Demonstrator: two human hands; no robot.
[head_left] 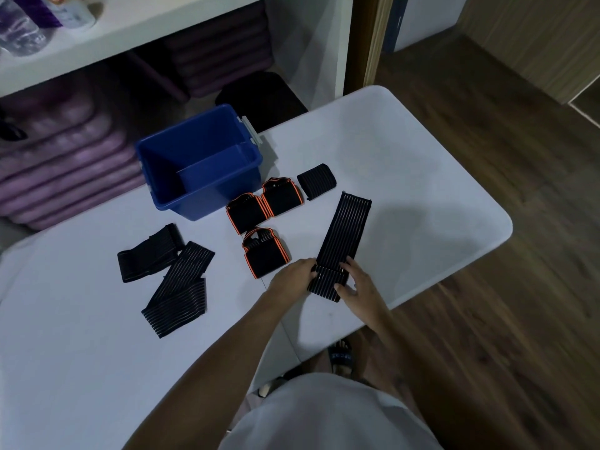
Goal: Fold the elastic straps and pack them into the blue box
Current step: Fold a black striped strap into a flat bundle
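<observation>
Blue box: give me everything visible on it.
The blue box is an open-topped plastic bin, no lid on it, with a pale latch handle at its far right end. An inner wall divides it; no straps show inside. It stands upright at the far edge of the white table, partly overhanging toward the shelf. Folded orange-trimmed straps lie against its near right corner. Neither hand touches it.

We see a white counter (406, 177) with rounded corners, lit dimly and evenly. Under it on the right runs a dark wood-plank floor (506, 336). Behind the counter stands a white shelf unit (168, 30) with bottles (22, 24) on its top board and stacks of purple mats (61, 164) below, more of them (220, 50) further back. A black stool seat (259, 92) sits just behind the counter edge. At top right, light wood panelling (532, 37) and a wooden door frame (373, 40).
</observation>
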